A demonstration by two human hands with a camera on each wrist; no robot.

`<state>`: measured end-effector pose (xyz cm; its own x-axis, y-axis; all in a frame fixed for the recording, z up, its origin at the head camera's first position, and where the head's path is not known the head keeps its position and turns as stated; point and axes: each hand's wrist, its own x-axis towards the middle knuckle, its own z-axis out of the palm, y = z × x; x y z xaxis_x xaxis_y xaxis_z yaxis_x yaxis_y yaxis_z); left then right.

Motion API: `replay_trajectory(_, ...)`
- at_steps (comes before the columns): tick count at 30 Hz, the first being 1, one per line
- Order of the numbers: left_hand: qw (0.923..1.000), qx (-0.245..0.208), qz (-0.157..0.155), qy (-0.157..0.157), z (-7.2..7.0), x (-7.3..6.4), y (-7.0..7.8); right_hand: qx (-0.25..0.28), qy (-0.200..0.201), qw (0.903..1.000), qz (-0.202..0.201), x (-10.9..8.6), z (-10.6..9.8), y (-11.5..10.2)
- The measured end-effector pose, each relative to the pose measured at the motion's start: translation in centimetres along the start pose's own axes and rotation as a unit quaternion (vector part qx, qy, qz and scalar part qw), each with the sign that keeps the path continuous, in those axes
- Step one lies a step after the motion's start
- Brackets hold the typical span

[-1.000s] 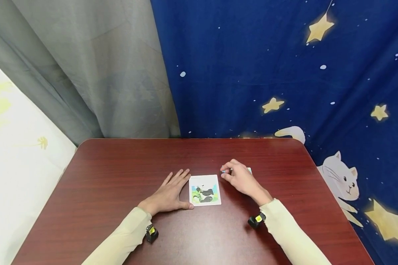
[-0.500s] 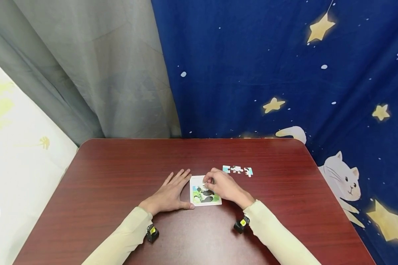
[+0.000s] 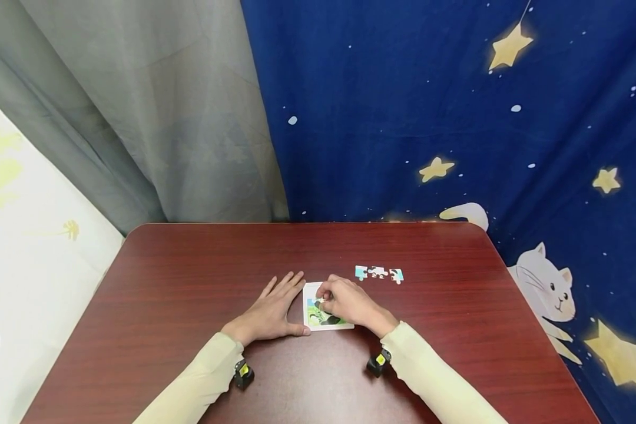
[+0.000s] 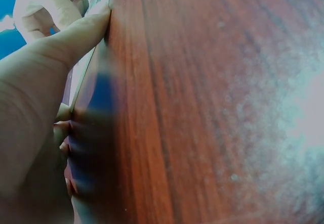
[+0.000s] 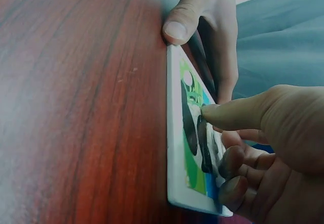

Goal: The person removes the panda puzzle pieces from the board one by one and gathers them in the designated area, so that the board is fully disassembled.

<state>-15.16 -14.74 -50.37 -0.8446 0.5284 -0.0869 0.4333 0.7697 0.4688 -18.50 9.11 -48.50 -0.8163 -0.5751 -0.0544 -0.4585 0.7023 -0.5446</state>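
A white-framed panda jigsaw puzzle (image 3: 314,319) lies on the table, its lower part filled with green, black and white picture. My left hand (image 3: 267,309) is spread flat at its left side, thumb at the near corner and fingertips by the far corner. Over the puzzle's upper part, my right hand (image 3: 350,303) has curled fingers and pinches a small jigsaw piece (image 3: 316,300), mostly hidden by the fingertips. In the right wrist view, the right thumb (image 5: 217,117) touches the panda picture, with the other fingers bent along its far side.
Three loose jigsaw pieces, white and light blue, lie in a row beyond the right hand, among them a middle piece (image 3: 378,272). The reddish-brown table (image 3: 201,253) ends at grey and blue star-patterned curtains (image 3: 360,118).
My right hand has come left from beside the loose pieces to over the puzzle, then shifted slightly farther left, uncovering the three pieces. The left hand has stayed put.
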Motion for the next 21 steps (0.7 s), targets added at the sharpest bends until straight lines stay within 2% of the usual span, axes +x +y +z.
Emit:
replay_trajectory(13,1.0000,-0.001,0.003,0.006,0.1,0.0,-0.2,-0.041,-0.039,0.9981,0.023,0.2,-0.5,-1.2)
replay_trajectory(21,1.0000,-0.001,0.002,0.004,0.2,0.0,-0.2,-0.048,-0.053,0.9969,0.032,0.2,-0.5,-1.3)
